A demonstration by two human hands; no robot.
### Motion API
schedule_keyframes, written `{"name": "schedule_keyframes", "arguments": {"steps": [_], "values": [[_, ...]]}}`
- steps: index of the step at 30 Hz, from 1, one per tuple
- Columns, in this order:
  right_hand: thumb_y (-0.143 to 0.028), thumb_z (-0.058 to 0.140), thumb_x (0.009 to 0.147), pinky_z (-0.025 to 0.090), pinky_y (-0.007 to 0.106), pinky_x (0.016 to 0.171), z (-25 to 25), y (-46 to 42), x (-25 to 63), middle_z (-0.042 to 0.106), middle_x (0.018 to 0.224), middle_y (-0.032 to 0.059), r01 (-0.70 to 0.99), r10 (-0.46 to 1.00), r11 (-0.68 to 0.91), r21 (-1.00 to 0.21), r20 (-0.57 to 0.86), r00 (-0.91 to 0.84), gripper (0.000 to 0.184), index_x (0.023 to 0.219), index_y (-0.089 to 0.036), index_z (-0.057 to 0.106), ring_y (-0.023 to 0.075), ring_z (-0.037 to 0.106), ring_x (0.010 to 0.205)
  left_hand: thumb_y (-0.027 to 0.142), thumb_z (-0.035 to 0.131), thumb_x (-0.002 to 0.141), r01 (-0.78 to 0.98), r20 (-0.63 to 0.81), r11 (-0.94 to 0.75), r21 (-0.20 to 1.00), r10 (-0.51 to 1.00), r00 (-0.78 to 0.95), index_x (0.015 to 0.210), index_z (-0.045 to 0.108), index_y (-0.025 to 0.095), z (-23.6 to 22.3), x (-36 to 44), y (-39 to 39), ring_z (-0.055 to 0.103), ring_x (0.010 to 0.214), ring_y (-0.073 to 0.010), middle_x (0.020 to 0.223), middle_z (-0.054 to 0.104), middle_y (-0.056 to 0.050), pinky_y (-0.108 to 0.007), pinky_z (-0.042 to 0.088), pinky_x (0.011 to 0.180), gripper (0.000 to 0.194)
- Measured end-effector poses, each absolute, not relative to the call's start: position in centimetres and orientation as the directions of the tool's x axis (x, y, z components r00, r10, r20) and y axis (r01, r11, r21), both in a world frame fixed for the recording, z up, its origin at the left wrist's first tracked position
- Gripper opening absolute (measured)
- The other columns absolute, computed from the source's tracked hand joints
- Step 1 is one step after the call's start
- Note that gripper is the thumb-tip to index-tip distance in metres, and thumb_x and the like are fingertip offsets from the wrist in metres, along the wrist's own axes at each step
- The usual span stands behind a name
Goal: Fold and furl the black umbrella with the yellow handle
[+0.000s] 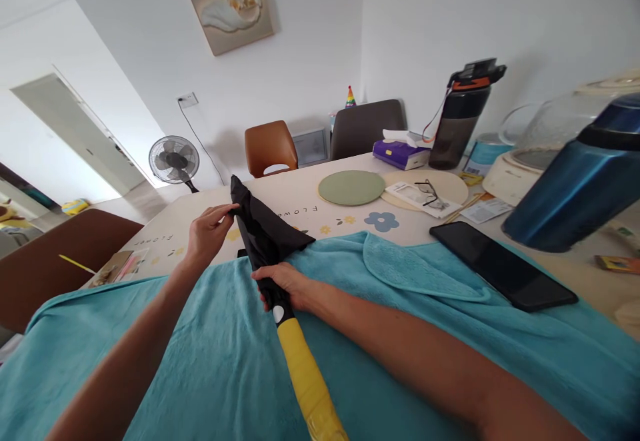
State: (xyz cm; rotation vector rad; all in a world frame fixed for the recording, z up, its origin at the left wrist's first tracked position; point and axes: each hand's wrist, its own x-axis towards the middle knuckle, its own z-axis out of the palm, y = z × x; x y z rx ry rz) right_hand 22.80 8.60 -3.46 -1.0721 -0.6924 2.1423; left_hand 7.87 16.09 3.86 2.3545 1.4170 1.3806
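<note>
Teal blanket (200, 361) over near side of table (300, 191) | black fabric (265, 231) with yellow handle (306, 376), held above blanket, tip past its far edge | left hand (207, 231): fingers pinching near tip | right hand (287, 282): fingers wrapped around lower fabric | printed surface between fabric and green mat (351, 188) | phone (503, 264) right, well apart from hands

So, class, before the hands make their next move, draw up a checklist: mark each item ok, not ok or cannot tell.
1. Left hand pinching the black fabric near its far end: ok.
2. Right hand gripping the black fabric above the yellow section: ok.
3. Black fabric gathered in all along: not ok, one corner flares out.
4. Phone apart from the black fabric: ok.
5. Near end of the yellow section sound: cannot tell, picture edge cuts it.
</note>
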Motion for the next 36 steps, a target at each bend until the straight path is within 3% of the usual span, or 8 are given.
{"name": "schedule_keyframes", "arguments": {"steps": [7,12,21,23,26,29,33,36], "values": [[-0.019,0.060,0.075,0.047,0.026,0.037,-3.8,8.8,22.8,0.052,0.052,-0.0013,-0.306,0.732,-0.660,-0.686,-0.495,-0.468,0.012,0.069,-0.014,0.050,0.0120,0.052,0.043,0.018,0.046,0.079,0.686,0.779,-0.623,0.376,0.613,0.130,0.100,0.068,0.025,3.8,7.4,15.1,0.060,0.099,-0.0151,0.108,0.066,0.001,-0.029,0.047,0.090,0.031],[-0.019,0.059,0.075,0.047,0.026,0.036,-3.5,8.7,22.8,0.052,0.051,-0.0013,-0.309,0.714,-0.683,-0.662,-0.513,-0.477,0.012,0.068,-0.013,0.051,0.0120,0.051,0.043,0.021,0.050,0.079,0.665,0.762,-0.586,0.464,0.646,0.038,0.099,0.068,0.025,3.3,6.3,14.5,0.061,0.097,-0.0164,0.106,0.067,0.001,-0.030,0.049,0.086,0.027],[-0.018,0.058,0.076,0.047,0.026,0.036,-3.3,8.7,22.9,0.052,0.052,-0.0011,-0.305,0.699,-0.699,-0.647,-0.528,-0.482,0.011,0.070,-0.013,0.051,0.0120,0.052,0.043,0.020,0.050,0.079,0.761,0.802,-0.521,0.385,0.598,0.003,0.097,0.068,0.025,2.8,4.8,12.8,0.061,0.096,-0.0166,0.101,0.068,0.000,-0.030,0.048,0.086,0.026],[-0.019,0.059,0.075,0.047,0.026,0.037,-3.2,8.6,22.9,0.052,0.052,-0.0012,-0.306,0.698,-0.701,-0.644,-0.531,-0.480,0.011,0.070,-0.013,0.051,0.0120,0.052,0.043,0.020,0.049,0.078,0.727,0.762,-0.514,0.456,0.647,-0.020,0.095,0.068,0.024,2.7,4.4,12.7,0.061,0.094,-0.0168,0.104,0.067,0.000,-0.029,0.051,0.079,0.025],[-0.019,0.059,0.075,0.047,0.025,0.037,-3.1,8.6,23.0,0.052,0.052,-0.0012,-0.303,0.696,-0.701,-0.646,-0.528,-0.486,0.011,0.070,-0.013,0.052,0.0117,0.052,0.043,0.023,0.050,0.075,0.531,0.602,-0.489,0.692,0.797,-0.050,0.089,0.063,0.020,2.2,3.8,12.7,0.063,0.078,-0.0143,0.108,0.064,-0.002,-0.027,0.054,0.060,0.019],[-0.020,0.059,0.076,0.047,0.025,0.035,-3.2,8.7,23.0,0.053,0.053,-0.0013,-0.302,0.695,-0.700,-0.647,-0.520,-0.496,0.011,0.070,-0.013,0.052,0.0116,0.052,0.043,0.028,0.051,0.074,0.328,0.416,-0.385,0.862,0.909,-0.026,0.083,0.056,0.017,1.2,3.1,12.9,0.061,0.072,-0.0137,0.094,0.064,-0.003,-0.030,0.055,0.056,0.016],[-0.021,0.061,0.075,0.048,0.025,0.036,-3.3,8.8,23.1,0.054,0.054,-0.0020,-0.309,0.697,-0.695,-0.649,-0.505,-0.509,0.012,0.072,-0.014,0.052,0.0115,0.052,0.043,0.026,0.053,0.068,0.388,0.298,-0.303,0.871,0.952,0.074,0.080,0.056,0.017,-0.6,1.8,13.1,0.058,0.069,-0.0134,0.074,0.059,0.001,-0.032,0.055,0.064,0.016],[-0.023,0.061,0.076,0.048,0.024,0.036,-3.2,8.7,23.1,0.054,0.054,-0.0020,-0.304,0.691,-0.700,-0.646,-0.508,-0.514,0.014,0.071,-0.014,0.051,0.0113,0.053,0.043,0.025,0.052,0.065,0.509,0.345,-0.354,0.785,0.931,0.115,0.073,0.057,0.019,-1.4,0.4,12.9,0.058,0.076,-0.0148,0.077,0.060,0.000,-0.029,0.050,0.072,0.011]]}}
